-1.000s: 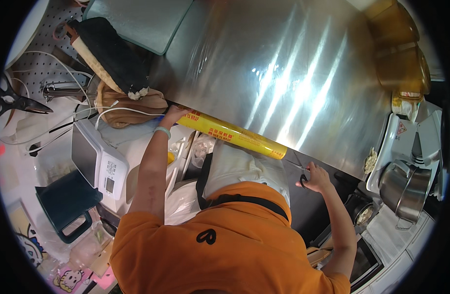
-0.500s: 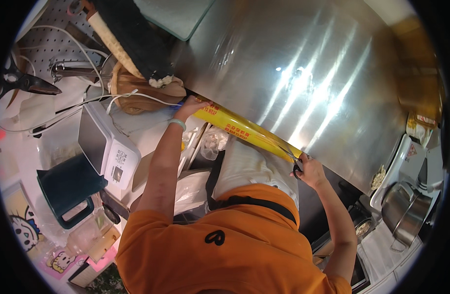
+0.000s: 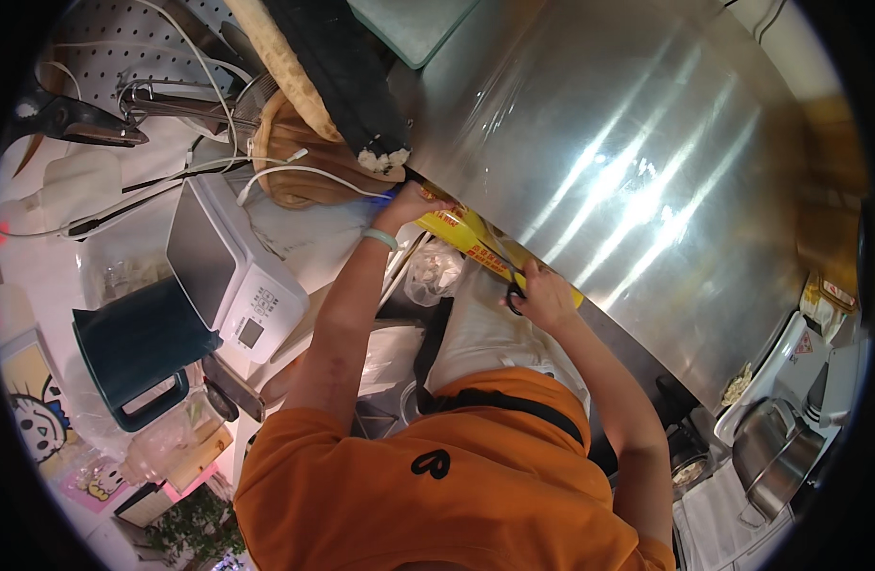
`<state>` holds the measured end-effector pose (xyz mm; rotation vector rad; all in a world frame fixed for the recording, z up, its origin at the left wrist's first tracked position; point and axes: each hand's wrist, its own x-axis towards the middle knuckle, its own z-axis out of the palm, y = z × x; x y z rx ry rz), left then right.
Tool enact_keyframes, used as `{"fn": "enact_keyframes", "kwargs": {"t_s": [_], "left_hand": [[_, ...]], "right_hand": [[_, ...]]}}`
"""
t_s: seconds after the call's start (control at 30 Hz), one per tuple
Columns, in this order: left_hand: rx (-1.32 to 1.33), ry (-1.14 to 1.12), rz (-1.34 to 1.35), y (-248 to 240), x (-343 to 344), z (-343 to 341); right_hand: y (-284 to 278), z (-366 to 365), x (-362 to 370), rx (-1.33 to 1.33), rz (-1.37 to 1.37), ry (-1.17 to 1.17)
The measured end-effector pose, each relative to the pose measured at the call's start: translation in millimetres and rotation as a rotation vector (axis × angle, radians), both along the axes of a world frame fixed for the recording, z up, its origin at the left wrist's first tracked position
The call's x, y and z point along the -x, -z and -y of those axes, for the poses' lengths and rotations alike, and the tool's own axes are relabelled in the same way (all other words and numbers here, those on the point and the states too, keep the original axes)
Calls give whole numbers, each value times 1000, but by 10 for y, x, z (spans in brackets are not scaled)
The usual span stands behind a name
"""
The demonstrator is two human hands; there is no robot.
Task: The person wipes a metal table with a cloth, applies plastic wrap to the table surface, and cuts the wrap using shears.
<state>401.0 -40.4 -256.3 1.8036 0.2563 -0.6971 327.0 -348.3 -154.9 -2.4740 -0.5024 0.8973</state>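
- A yellow roll (image 3: pixel 457 231) lies slantwise along the near edge of the steel counter (image 3: pixel 571 124), in front of the person's waist. Red print, in lines of characters and letters, runs along it; the right hand covers part of its length.
- The left hand (image 3: pixel 417 203) grasps the roll's left end, with a digit laid along its top; how far the other fingers wrap under it cannot be told. A pale green bracelet (image 3: pixel 381 238) circles that wrist.
- The right hand (image 3: pixel 547 298) has its fingers curled around black-handled scissors (image 3: pixel 516 299). The blades point up and left over the printed side; whether they touch it cannot be told. The roll's right end shows beyond this hand.
- The orange shirt (image 3: pixel 361 476) carries a black looped, heart-like mark and no readable words.
- At left, the white scale (image 3: pixel 278 295) has small dark markings around its buttons and a dark display. A dark green jug (image 3: pixel 142 352) stands just beside it.
- Lower left, a cartoon cat picture (image 3: pixel 38 423) sits near a pink card (image 3: pixel 99 481) with another cartoon figure.
- At far right, a red triangular warning sticker (image 3: pixel 803 340) marks a white appliance (image 3: pixel 790 362), near a steel pot (image 3: pixel 771 452). A jar-like container (image 3: pixel 828 300) above bears a label too small to read.
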Motion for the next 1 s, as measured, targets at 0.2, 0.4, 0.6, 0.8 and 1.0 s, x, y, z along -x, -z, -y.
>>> {"fn": "enact_keyframes", "kwargs": {"t_s": [0.2, 0.4, 0.6, 0.8, 1.0], "left_hand": [[-18, -21, 18, 48, 59, -26], [-202, -31, 138, 245, 284, -88], [-553, -32, 389, 526, 435, -26], [-487, -155, 283, 597, 670, 135], [-315, -373, 245, 464, 1038, 437]], "right_hand": [[-3, -758, -346, -29, -83, 21], [175, -1265, -601, -103, -31, 55], [177, -1559, -659, -76, -40, 22], [-646, -845, -542, -83, -129, -382], [-2308, -496, -1057, -361, 266, -571]]}}
